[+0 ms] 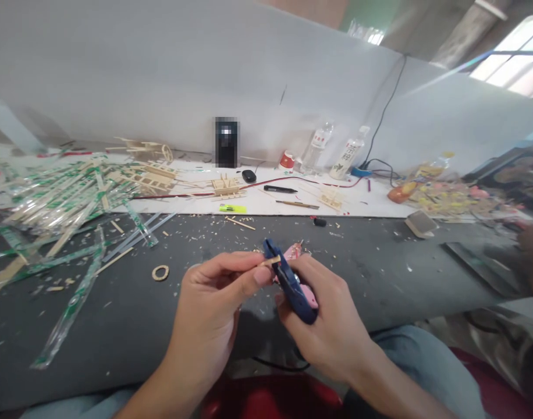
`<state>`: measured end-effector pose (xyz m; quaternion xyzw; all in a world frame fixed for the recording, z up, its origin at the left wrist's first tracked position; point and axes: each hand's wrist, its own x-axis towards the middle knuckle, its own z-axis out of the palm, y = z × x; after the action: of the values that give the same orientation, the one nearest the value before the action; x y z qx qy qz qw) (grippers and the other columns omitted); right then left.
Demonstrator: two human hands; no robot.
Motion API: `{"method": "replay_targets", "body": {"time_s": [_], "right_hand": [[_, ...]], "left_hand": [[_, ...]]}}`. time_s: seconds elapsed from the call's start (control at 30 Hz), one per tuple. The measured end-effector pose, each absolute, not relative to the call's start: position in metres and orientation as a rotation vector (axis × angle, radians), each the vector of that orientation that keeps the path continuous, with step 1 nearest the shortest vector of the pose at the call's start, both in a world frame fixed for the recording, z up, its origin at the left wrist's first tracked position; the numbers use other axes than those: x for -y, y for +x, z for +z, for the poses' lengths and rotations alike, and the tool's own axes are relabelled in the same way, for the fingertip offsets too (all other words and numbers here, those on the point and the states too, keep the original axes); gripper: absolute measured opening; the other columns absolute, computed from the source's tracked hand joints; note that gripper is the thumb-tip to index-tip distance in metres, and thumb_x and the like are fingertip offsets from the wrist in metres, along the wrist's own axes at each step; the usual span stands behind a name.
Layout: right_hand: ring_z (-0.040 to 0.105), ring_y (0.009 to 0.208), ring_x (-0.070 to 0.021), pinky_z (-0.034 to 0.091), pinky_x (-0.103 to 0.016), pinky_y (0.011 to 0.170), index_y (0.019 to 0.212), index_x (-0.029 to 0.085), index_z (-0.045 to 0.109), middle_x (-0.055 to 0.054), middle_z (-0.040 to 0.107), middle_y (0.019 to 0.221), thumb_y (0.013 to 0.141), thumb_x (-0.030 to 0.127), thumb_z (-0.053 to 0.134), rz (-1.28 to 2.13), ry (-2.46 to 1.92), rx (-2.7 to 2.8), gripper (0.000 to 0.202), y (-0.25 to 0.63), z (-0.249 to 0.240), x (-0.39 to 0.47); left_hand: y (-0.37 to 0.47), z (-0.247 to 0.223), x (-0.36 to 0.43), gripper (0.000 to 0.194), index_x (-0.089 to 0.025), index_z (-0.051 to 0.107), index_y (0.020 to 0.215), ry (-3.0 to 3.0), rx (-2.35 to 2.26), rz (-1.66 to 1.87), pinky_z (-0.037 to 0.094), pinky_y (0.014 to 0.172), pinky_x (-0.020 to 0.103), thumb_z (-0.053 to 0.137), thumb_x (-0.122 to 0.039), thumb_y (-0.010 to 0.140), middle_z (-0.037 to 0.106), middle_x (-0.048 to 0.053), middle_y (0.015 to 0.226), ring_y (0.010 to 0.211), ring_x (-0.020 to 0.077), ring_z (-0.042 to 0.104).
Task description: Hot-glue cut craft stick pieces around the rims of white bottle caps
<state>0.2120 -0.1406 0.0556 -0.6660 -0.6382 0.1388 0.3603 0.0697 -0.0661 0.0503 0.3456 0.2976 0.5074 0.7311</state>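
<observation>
My left hand (223,297) pinches a short thin wooden stick (272,261) between thumb and fingertips. My right hand (327,314) is wrapped round a dark blue hand cutter (295,294), its jaws up and leaning left. The stick's free end meets the cutter at its jaws; whether it is between the blades I cannot tell. Behind my right hand shows a pink object (292,251), partly hidden, its kind unclear. A wooden ring (160,273) lies on the dark table left of my hands.
Plastic-sleeved wooden strips (74,198) are heaped at left. Small wooden models (226,185), a yellow highlighter (232,208), a black pen (280,189) and bottles (343,154) stand or lie along the back. A grey block (420,224) sits at right, near another person's blurred hand (532,250).
</observation>
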Motion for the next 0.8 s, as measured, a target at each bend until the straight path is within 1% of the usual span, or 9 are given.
{"method": "replay_targets", "body": {"time_s": [0.1, 0.27, 0.43, 0.5, 0.53, 0.57, 0.6, 0.67, 0.8], "right_hand": [[0.061, 0.072, -0.0216, 0.049, -0.033, 0.068, 0.093, 0.025, 0.061, -0.002, 0.066, 0.084, 0.077, 0.017, 0.063, 0.322, -1.737, 1.639, 0.018, 0.214, 0.050, 0.143], [0.061, 0.067, -0.0213, 0.047, -0.032, 0.062, 0.089, 0.026, 0.062, -0.002, 0.065, 0.080, 0.076, 0.017, 0.062, 0.236, -1.755, 1.637, 0.016, 0.215, 0.044, 0.145], [0.060, 0.065, -0.0203, 0.044, -0.031, 0.060, 0.086, 0.024, 0.063, -0.002, 0.063, 0.076, 0.079, 0.018, 0.059, 0.138, -1.768, 1.687, 0.010, 0.221, 0.040, 0.145], [0.061, 0.066, -0.0203, 0.044, -0.031, 0.061, 0.086, 0.023, 0.063, -0.003, 0.064, 0.078, 0.080, 0.018, 0.058, 0.088, -1.789, 1.731, 0.009, 0.226, 0.041, 0.145], [0.061, 0.066, -0.0203, 0.044, -0.031, 0.060, 0.086, 0.022, 0.063, -0.003, 0.064, 0.078, 0.081, 0.019, 0.058, 0.059, -1.798, 1.763, 0.008, 0.228, 0.042, 0.146], [0.061, 0.066, -0.0204, 0.043, -0.031, 0.060, 0.086, 0.022, 0.063, -0.004, 0.064, 0.079, 0.082, 0.019, 0.057, 0.029, -1.805, 1.800, 0.008, 0.231, 0.043, 0.147], [0.061, 0.066, -0.0204, 0.042, -0.031, 0.059, 0.086, 0.021, 0.064, -0.004, 0.064, 0.079, 0.083, 0.019, 0.056, 0.005, -1.809, 1.840, 0.008, 0.233, 0.045, 0.149], [0.061, 0.066, -0.0205, 0.040, -0.030, 0.058, 0.089, 0.021, 0.065, -0.004, 0.065, 0.080, 0.084, 0.019, 0.056, -0.020, -1.824, 1.915, 0.011, 0.237, 0.047, 0.152], [0.063, 0.066, -0.0208, 0.036, -0.031, 0.058, 0.093, 0.023, 0.066, -0.003, 0.066, 0.082, 0.082, 0.018, 0.058, -0.026, -1.898, 2.009, 0.014, 0.242, 0.050, 0.156]], "left_hand": [[0.068, 0.047, 0.066, 0.023, -0.032, 0.085, 0.066, 0.790, -0.664, 1.121, 0.062, 0.070, 0.017, 0.102, -0.020, 0.057, 0.085, -0.005, 0.071, 0.068, 0.0113, 0.077], [0.066, 0.040, 0.066, 0.020, -0.034, 0.086, 0.070, 0.880, -0.673, 1.132, 0.065, 0.068, 0.022, 0.099, -0.021, 0.064, 0.085, -0.005, 0.074, 0.069, 0.0150, 0.079], [0.066, 0.040, 0.066, 0.021, -0.036, 0.086, 0.075, 1.050, -0.674, 1.158, 0.065, 0.069, 0.021, 0.092, -0.016, 0.073, 0.085, -0.006, 0.079, 0.073, 0.0148, 0.080], [0.061, 0.044, 0.060, 0.033, -0.040, 0.086, 0.087, 1.170, -0.674, 1.187, 0.064, 0.073, 0.021, 0.090, -0.010, 0.073, 0.084, -0.006, 0.084, 0.076, 0.0147, 0.079], [0.057, 0.047, 0.055, 0.042, -0.042, 0.086, 0.095, 1.281, -0.666, 1.200, 0.063, 0.077, 0.021, 0.088, -0.006, 0.073, 0.083, -0.006, 0.088, 0.079, 0.0147, 0.078], [0.052, 0.049, 0.049, 0.056, -0.045, 0.084, 0.107, 1.422, -0.646, 1.218, 0.062, 0.082, 0.021, 0.088, -0.003, 0.070, 0.082, -0.006, 0.094, 0.083, 0.0149, 0.078], [0.046, 0.051, 0.043, 0.052, -0.040, 0.087, 0.103, 1.572, -0.608, 1.187, 0.061, 0.083, 0.022, 0.087, 0.000, 0.069, 0.082, -0.002, 0.096, 0.086, 0.0174, 0.077], [0.035, 0.052, 0.032, 0.046, -0.038, 0.083, 0.117, 2.246, -0.482, 1.148, 0.058, 0.077, 0.021, 0.078, -0.008, 0.083, 0.080, 0.002, 0.104, 0.085, 0.0175, 0.076], [0.020, 0.048, 0.020, 0.032, -0.035, 0.079, 0.117, 2.629, -0.429, 1.022, 0.054, 0.068, 0.022, 0.067, -0.017, 0.094, 0.080, 0.002, 0.105, 0.076, 0.0169, 0.077]]}}
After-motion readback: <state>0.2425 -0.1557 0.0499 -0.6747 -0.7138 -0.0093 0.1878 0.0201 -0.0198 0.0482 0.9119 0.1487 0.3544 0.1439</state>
